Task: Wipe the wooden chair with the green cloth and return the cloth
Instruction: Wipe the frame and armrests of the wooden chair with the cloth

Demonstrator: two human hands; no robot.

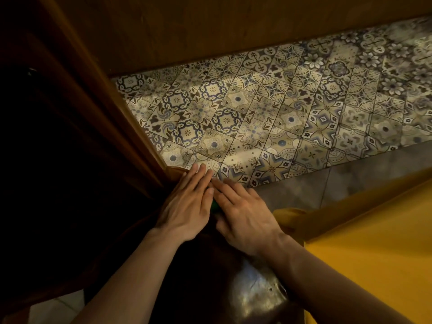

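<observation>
My left hand (pixel 187 204) and my right hand (pixel 243 213) lie flat side by side, fingers straight and pointing away from me. Between them only a small sliver of the green cloth (pixel 214 205) shows; the rest is hidden under the palms. Both hands press down on a dark wooden surface (pixel 177 272), which is in deep shadow. Whether this surface is the chair's seat I cannot tell. A wooden edge (pixel 174 171) sits just past my left fingertips.
A dark wooden frame (pixel 100 108) runs diagonally down the left. Patterned tiles (pixel 268 113) cover the floor ahead, with plain grey tiles (pixel 350 183) nearer. A yellow surface (pixel 374 253) fills the right. A wooden panel (pixel 210 26) stands at the far side.
</observation>
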